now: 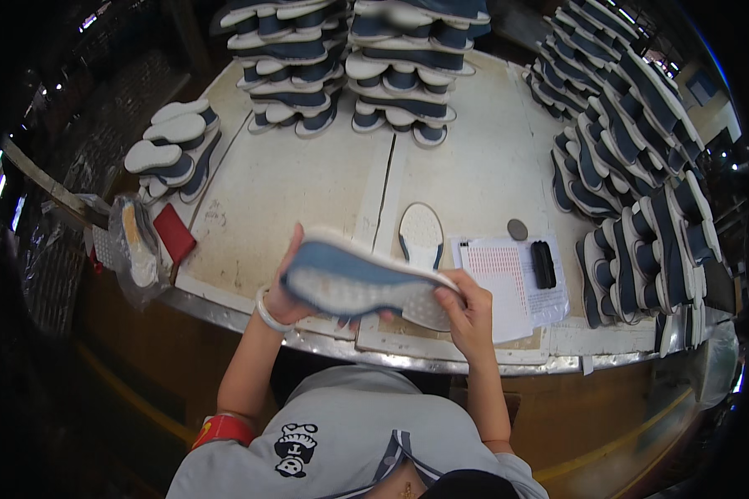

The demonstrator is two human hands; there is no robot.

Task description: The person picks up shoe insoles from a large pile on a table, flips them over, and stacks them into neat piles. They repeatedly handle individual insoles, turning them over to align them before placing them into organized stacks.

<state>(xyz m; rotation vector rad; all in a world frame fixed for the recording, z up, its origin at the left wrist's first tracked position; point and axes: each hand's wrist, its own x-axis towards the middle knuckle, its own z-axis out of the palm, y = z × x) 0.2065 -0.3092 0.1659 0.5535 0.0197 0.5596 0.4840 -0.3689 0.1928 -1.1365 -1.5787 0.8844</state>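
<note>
Blue-and-white moulded shoe sole (358,279) is up over the near edge of the desk (300,179), slightly motion-blurred, spanning both hands. Left hand (285,295) grips its left end; right hand (468,312) pinches the right end, thumb on the studded face. Second sole, white with blue sides (421,231), lies on the desk just beyond. Right of that: white printed sheets (501,287), black oblong object (543,264) on top, grey round disc (518,229) near. Stacked blue-and-white soles (295,98) at the far side.
</note>
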